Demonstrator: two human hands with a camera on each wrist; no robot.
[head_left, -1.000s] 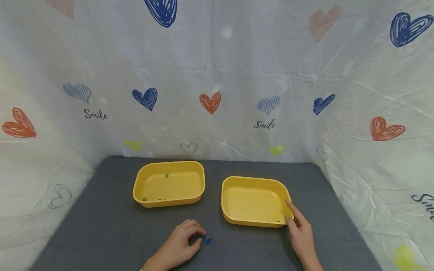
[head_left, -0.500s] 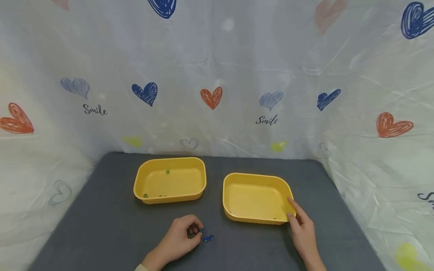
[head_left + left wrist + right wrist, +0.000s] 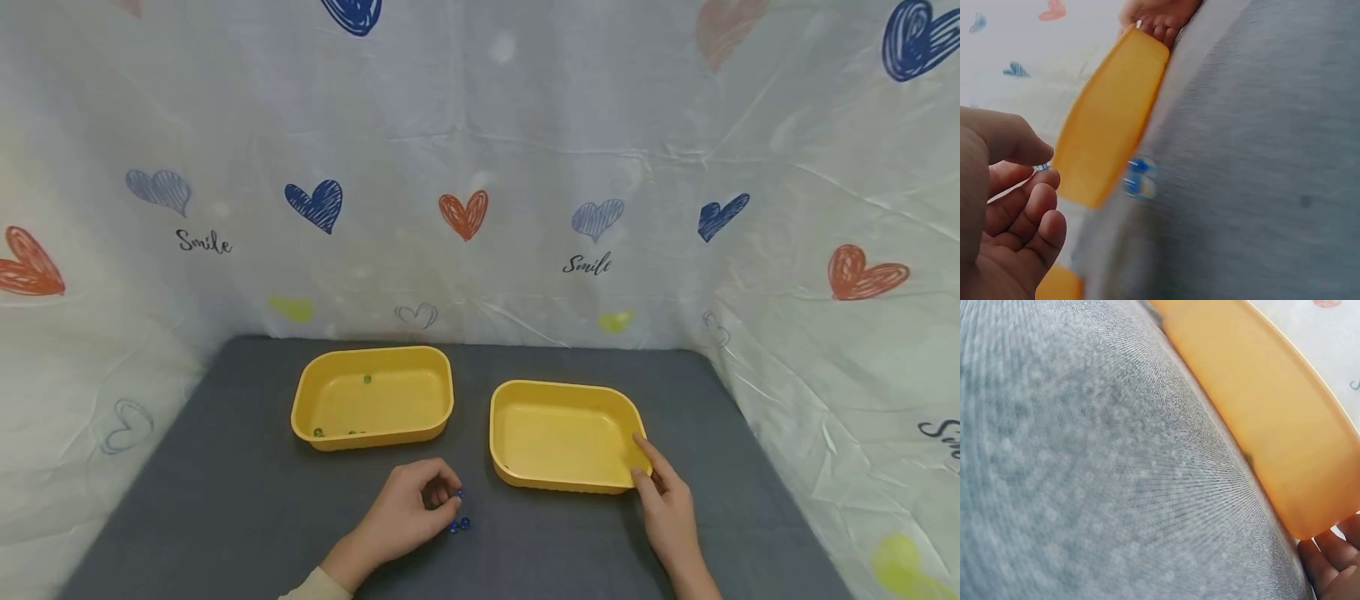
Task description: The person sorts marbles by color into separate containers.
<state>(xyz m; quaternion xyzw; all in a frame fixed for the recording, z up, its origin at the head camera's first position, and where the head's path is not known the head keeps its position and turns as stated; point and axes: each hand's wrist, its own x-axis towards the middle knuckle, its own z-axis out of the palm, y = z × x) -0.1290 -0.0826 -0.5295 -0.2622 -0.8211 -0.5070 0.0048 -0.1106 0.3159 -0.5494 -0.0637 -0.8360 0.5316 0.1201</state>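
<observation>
My left hand (image 3: 416, 510) pinches a small glass marble (image 3: 1042, 167) between thumb and fingertip, raised above the grey cloth. Two more clear-and-blue marbles (image 3: 460, 525) lie together on the cloth just below the fingers. To the right, my right hand (image 3: 667, 496) holds the near right corner of a yellow plastic tray (image 3: 566, 487), thumb at the front and a finger along the rim. In the right wrist view its fingers (image 3: 1319, 565) bend against the tray's end. Part of that tray's floor along the near wall is hidden.
A second yellow tray (image 3: 382, 437) stands at the back left with several green marbles (image 3: 367, 379) inside. Grey cloth (image 3: 225, 500) covers the table. A white curtain (image 3: 525, 167) printed with hearts hangs behind and along both sides.
My left hand has picked one blue marble out of the group and lifted it slightly, away from the other two. The right hand stays on the tray; the head view has shifted a little.
</observation>
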